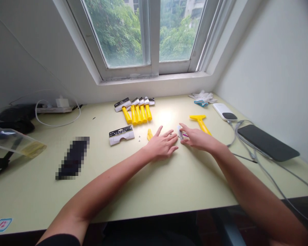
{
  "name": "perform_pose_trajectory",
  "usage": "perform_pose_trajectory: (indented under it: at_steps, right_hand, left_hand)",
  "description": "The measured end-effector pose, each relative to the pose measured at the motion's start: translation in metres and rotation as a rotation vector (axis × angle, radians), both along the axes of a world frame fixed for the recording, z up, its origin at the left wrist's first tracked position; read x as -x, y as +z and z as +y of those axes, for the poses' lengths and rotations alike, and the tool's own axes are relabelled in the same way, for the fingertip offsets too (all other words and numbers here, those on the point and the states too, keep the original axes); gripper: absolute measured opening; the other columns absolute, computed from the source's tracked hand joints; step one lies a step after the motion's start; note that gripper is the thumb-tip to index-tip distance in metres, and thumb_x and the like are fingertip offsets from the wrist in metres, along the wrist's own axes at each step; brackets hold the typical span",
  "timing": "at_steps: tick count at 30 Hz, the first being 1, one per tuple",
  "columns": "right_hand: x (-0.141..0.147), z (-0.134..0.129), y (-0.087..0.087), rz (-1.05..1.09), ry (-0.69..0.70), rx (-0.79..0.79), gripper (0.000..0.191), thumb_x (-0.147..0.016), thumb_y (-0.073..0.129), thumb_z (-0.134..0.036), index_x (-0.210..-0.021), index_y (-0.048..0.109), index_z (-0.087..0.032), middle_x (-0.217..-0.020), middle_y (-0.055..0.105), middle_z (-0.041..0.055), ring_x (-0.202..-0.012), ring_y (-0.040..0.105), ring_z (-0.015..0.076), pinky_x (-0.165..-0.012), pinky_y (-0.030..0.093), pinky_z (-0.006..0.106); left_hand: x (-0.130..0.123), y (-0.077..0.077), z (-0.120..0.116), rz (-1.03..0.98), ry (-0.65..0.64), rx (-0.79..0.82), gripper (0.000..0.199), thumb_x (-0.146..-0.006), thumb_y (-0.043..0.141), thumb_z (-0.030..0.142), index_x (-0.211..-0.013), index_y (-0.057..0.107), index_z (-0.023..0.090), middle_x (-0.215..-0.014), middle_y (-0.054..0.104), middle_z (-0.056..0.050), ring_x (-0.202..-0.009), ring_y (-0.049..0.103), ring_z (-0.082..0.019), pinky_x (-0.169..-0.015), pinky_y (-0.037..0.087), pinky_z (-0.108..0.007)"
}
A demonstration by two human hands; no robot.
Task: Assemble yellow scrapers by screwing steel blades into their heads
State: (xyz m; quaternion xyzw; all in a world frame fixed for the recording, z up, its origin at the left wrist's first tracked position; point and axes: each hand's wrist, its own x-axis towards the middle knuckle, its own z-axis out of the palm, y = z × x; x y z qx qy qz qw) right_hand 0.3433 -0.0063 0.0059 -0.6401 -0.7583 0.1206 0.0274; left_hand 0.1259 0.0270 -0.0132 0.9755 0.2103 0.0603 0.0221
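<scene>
My left hand point(163, 145) lies flat on the desk with its fingers spread, partly over a small yellow plastic piece point(150, 134). To its right, my right hand point(195, 137) pinches a small pale, flat piece point(180, 132) standing on edge, its kind unclear. A bit of pink shows between the fingers of that hand. Just beyond it rests a yellow scraper handle point(201, 123) with a T-shaped head. Left of my left hand are two tiny metal pieces, perhaps nuts point(139, 138), and a black-and-white cardboard header card point(122, 135).
Several yellow handles point(137, 114) with header cards lie in a row toward the window. On the right are a white power bank point(224, 111), grey cables point(237, 131) and a dark phone-like slab point(268, 142). A pixelated dark object point(73, 159) and a clear container point(20, 141) occupy the left.
</scene>
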Motion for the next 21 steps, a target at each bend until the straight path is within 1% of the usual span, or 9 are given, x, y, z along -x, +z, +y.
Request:
perform_pose_trajectory:
  at_steps: [3,6,8,11,13,15,18,21]
  right_hand:
    - [0.002,-0.003,0.006,-0.014,-0.018,0.022,0.072,-0.086,0.057,-0.038,-0.15,0.032,-0.014,-0.114,0.07,0.0179,-0.1,0.069,0.031,-0.078,0.049,0.033]
    - [0.004,-0.004,0.009,-0.014,-0.018,0.035,0.068,-0.087,0.057,-0.037,-0.147,0.036,-0.014,-0.116,0.069,0.0181,-0.104,0.067,0.0318,-0.081,0.049,0.034]
    - [0.003,-0.005,0.009,-0.004,-0.009,0.029,0.065,-0.086,0.057,-0.037,-0.145,0.04,-0.015,-0.12,0.068,0.0183,-0.109,0.066,0.0324,-0.084,0.049,0.035]
    - [0.001,-0.004,0.005,0.01,0.013,0.019,0.061,-0.087,0.056,-0.035,-0.143,0.043,-0.015,-0.124,0.066,0.0184,-0.112,0.064,0.0321,-0.088,0.049,0.036]
    - [-0.002,-0.003,0.002,0.01,0.014,0.017,0.061,-0.088,0.055,-0.034,-0.144,0.041,-0.014,-0.123,0.066,0.0186,-0.113,0.064,0.0316,-0.089,0.048,0.036]
    - [-0.005,-0.002,-0.001,0.01,0.01,0.01,0.061,-0.088,0.055,-0.034,-0.144,0.042,-0.014,-0.121,0.068,0.0184,-0.111,0.065,0.0311,-0.089,0.049,0.035]
    - [-0.008,-0.001,-0.002,0.008,0.012,0.0,0.061,-0.087,0.057,-0.036,-0.143,0.044,-0.016,-0.119,0.069,0.0174,-0.107,0.067,0.0304,-0.086,0.049,0.034]
    - [-0.008,-0.001,-0.003,-0.003,0.003,0.013,0.064,-0.087,0.056,-0.038,-0.145,0.042,-0.016,-0.12,0.068,0.0175,-0.108,0.066,0.0305,-0.087,0.049,0.035]
  left_hand:
    - [0.014,0.003,-0.001,-0.011,0.012,-0.027,0.051,-0.103,0.022,0.044,-0.141,0.046,0.02,-0.152,0.043,-0.008,-0.147,0.027,-0.022,-0.122,0.002,-0.056]
    - [0.021,0.003,-0.002,-0.022,0.052,-0.042,0.05,-0.103,0.022,0.043,-0.141,0.046,0.021,-0.154,0.041,-0.009,-0.147,0.027,-0.024,-0.122,0.005,-0.056]
    - [0.02,0.002,-0.004,-0.015,0.058,-0.032,0.051,-0.103,0.022,0.044,-0.143,0.044,0.022,-0.155,0.039,-0.008,-0.147,0.027,-0.024,-0.121,0.006,-0.057]
    - [0.01,-0.002,-0.01,-0.009,0.008,0.007,0.054,-0.103,0.021,0.047,-0.148,0.038,0.025,-0.158,0.034,-0.006,-0.148,0.025,-0.024,-0.121,0.003,-0.058]
    - [0.002,-0.004,-0.013,-0.017,-0.017,0.027,0.056,-0.102,0.021,0.049,-0.151,0.034,0.024,-0.158,0.034,-0.005,-0.148,0.025,-0.022,-0.121,0.0,-0.057]
    - [-0.003,-0.005,-0.014,-0.027,-0.011,0.028,0.057,-0.102,0.021,0.05,-0.15,0.035,0.021,-0.156,0.037,-0.004,-0.148,0.025,-0.021,-0.122,-0.003,-0.056]
    - [-0.003,-0.006,-0.012,-0.03,0.013,0.013,0.058,-0.102,0.021,0.051,-0.149,0.038,0.02,-0.154,0.04,-0.004,-0.148,0.025,-0.021,-0.122,-0.004,-0.056]
    - [0.003,-0.008,-0.008,-0.023,0.024,-0.003,0.061,-0.102,0.02,0.052,-0.15,0.035,0.019,-0.154,0.04,-0.004,-0.149,0.024,-0.021,-0.122,-0.004,-0.057]
